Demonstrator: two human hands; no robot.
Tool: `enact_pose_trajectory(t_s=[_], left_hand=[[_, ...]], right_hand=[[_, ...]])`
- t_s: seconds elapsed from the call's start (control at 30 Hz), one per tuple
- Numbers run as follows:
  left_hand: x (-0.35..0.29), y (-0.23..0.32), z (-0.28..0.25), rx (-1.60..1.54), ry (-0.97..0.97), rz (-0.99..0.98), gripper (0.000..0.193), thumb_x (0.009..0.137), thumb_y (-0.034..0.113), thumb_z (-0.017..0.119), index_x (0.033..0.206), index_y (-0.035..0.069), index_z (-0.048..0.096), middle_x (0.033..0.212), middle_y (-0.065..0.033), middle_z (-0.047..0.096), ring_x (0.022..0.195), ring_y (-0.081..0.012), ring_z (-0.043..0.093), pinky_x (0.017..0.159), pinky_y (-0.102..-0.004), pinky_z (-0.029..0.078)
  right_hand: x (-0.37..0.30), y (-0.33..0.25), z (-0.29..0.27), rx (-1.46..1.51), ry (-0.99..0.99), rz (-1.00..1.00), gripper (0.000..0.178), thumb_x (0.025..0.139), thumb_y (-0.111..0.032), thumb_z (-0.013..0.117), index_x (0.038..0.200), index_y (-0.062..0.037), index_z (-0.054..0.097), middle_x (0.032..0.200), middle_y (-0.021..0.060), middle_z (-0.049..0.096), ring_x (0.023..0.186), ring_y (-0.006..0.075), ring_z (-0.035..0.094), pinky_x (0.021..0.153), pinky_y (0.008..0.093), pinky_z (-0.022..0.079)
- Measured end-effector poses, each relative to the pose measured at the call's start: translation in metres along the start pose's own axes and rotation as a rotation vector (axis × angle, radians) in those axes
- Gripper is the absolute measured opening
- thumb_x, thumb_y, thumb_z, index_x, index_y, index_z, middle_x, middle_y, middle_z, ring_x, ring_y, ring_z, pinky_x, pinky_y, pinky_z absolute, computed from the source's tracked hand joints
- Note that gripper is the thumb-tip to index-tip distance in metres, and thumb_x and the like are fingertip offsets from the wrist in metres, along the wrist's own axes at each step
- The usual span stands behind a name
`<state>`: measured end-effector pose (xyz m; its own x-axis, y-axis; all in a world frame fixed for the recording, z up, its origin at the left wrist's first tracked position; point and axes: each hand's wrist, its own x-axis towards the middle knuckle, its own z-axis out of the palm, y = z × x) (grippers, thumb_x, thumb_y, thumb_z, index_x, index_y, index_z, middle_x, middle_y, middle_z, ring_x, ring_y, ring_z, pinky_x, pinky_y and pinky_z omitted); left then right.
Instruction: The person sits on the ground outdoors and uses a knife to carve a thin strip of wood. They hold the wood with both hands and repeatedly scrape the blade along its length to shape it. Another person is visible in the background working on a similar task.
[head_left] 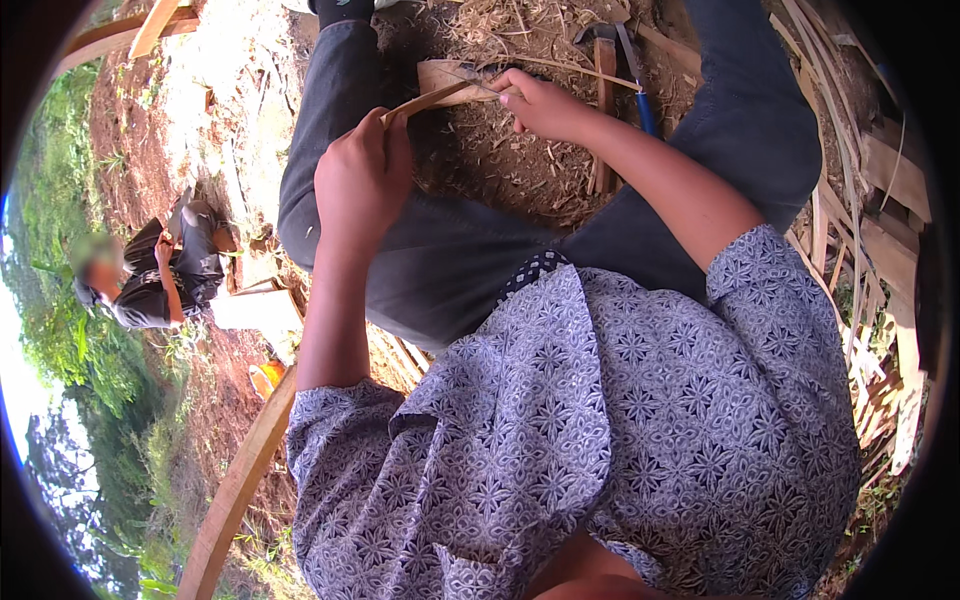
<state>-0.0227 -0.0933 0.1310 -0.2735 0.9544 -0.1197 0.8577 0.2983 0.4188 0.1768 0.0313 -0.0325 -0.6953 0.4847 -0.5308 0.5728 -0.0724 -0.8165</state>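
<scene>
My left hand (365, 170) is closed around one end of a narrow wooden strip (432, 99), its thumb along the near side. The strip slants up to the right, toward my right hand (543, 106). That hand's fingers are closed at the strip's far end. A thin, dark, blade-like line crosses there, too small to make out. Just beyond lies a pale wooden block (436, 74). On the ground past my right forearm are a hammer (605, 75) with a wooden handle and a long-bladed tool with a blue handle (645, 113).
Wood shavings (520, 30) cover the soil between my legs. Split wood and long strips (890, 250) are piled on the right. A wooden beam (235, 490) runs up the lower left. Another person (165, 265) sits at the left, near greenery.
</scene>
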Motion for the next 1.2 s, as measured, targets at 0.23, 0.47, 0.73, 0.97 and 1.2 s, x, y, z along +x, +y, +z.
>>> enact_pose_trajectory(t_s=[0.23, 0.47, 0.73, 0.97, 1.2], left_hand=[[-0.004, -0.012, -0.003, 0.062, -0.014, -0.014, 0.020, 0.102, 0.022, 0.059, 0.091, 0.006, 0.066, 0.070, -0.0174, 0.066, 0.064, -0.0395, 0.066, 0.055, -0.0484, 0.049], [0.002, 0.009, -0.002, 0.080, -0.026, 0.014, 0.020, 0.102, 0.022, 0.060, 0.093, 0.006, 0.066, 0.070, -0.0175, 0.067, 0.063, -0.0392, 0.066, 0.055, -0.0481, 0.050], [-0.004, -0.001, 0.000, 0.046, 0.039, -0.036, 0.022, 0.102, 0.022, 0.059, 0.091, 0.004, 0.067, 0.070, -0.0199, 0.066, 0.063, -0.0409, 0.066, 0.056, -0.0494, 0.050], [-0.006, -0.023, 0.000, -0.006, 0.001, -0.136, 0.023, 0.102, 0.021, 0.058, 0.089, 0.004, 0.066, 0.069, -0.0196, 0.066, 0.063, -0.0416, 0.065, 0.056, -0.0498, 0.049], [-0.010, 0.003, 0.005, 0.075, 0.036, -0.014, 0.021, 0.101, 0.021, 0.060, 0.089, 0.006, 0.066, 0.068, -0.0174, 0.066, 0.061, -0.0381, 0.066, 0.053, -0.0469, 0.049]], right_hand=[[-0.014, -0.044, 0.012, -0.029, 0.119, -0.413, 0.028, 0.108, -0.037, 0.051, 0.122, -0.0142, 0.060, 0.075, 0.0065, 0.062, 0.070, 0.0174, 0.063, 0.066, 0.0394, 0.049], [0.017, 0.022, 0.001, -0.112, 0.053, -0.019, 0.028, 0.107, -0.036, 0.053, 0.115, -0.0110, 0.061, 0.070, 0.0045, 0.056, 0.063, 0.0143, 0.054, 0.062, 0.0370, 0.044], [-0.010, -0.041, 0.005, 0.025, 0.006, -0.240, 0.029, 0.107, -0.038, 0.056, 0.116, -0.0104, 0.061, 0.069, 0.0035, 0.056, 0.063, 0.0125, 0.052, 0.061, 0.0342, 0.042], [-0.010, -0.062, 0.013, -0.055, 0.074, -0.285, 0.032, 0.105, -0.040, 0.057, 0.120, -0.0121, 0.063, 0.079, 0.0102, 0.067, 0.071, 0.0225, 0.066, 0.069, 0.0398, 0.050], [-0.013, -0.029, 0.002, -0.137, 0.066, -0.141, 0.026, 0.106, -0.035, 0.054, 0.116, -0.0121, 0.061, 0.075, 0.0083, 0.062, 0.067, 0.0211, 0.061, 0.064, 0.0400, 0.046]])
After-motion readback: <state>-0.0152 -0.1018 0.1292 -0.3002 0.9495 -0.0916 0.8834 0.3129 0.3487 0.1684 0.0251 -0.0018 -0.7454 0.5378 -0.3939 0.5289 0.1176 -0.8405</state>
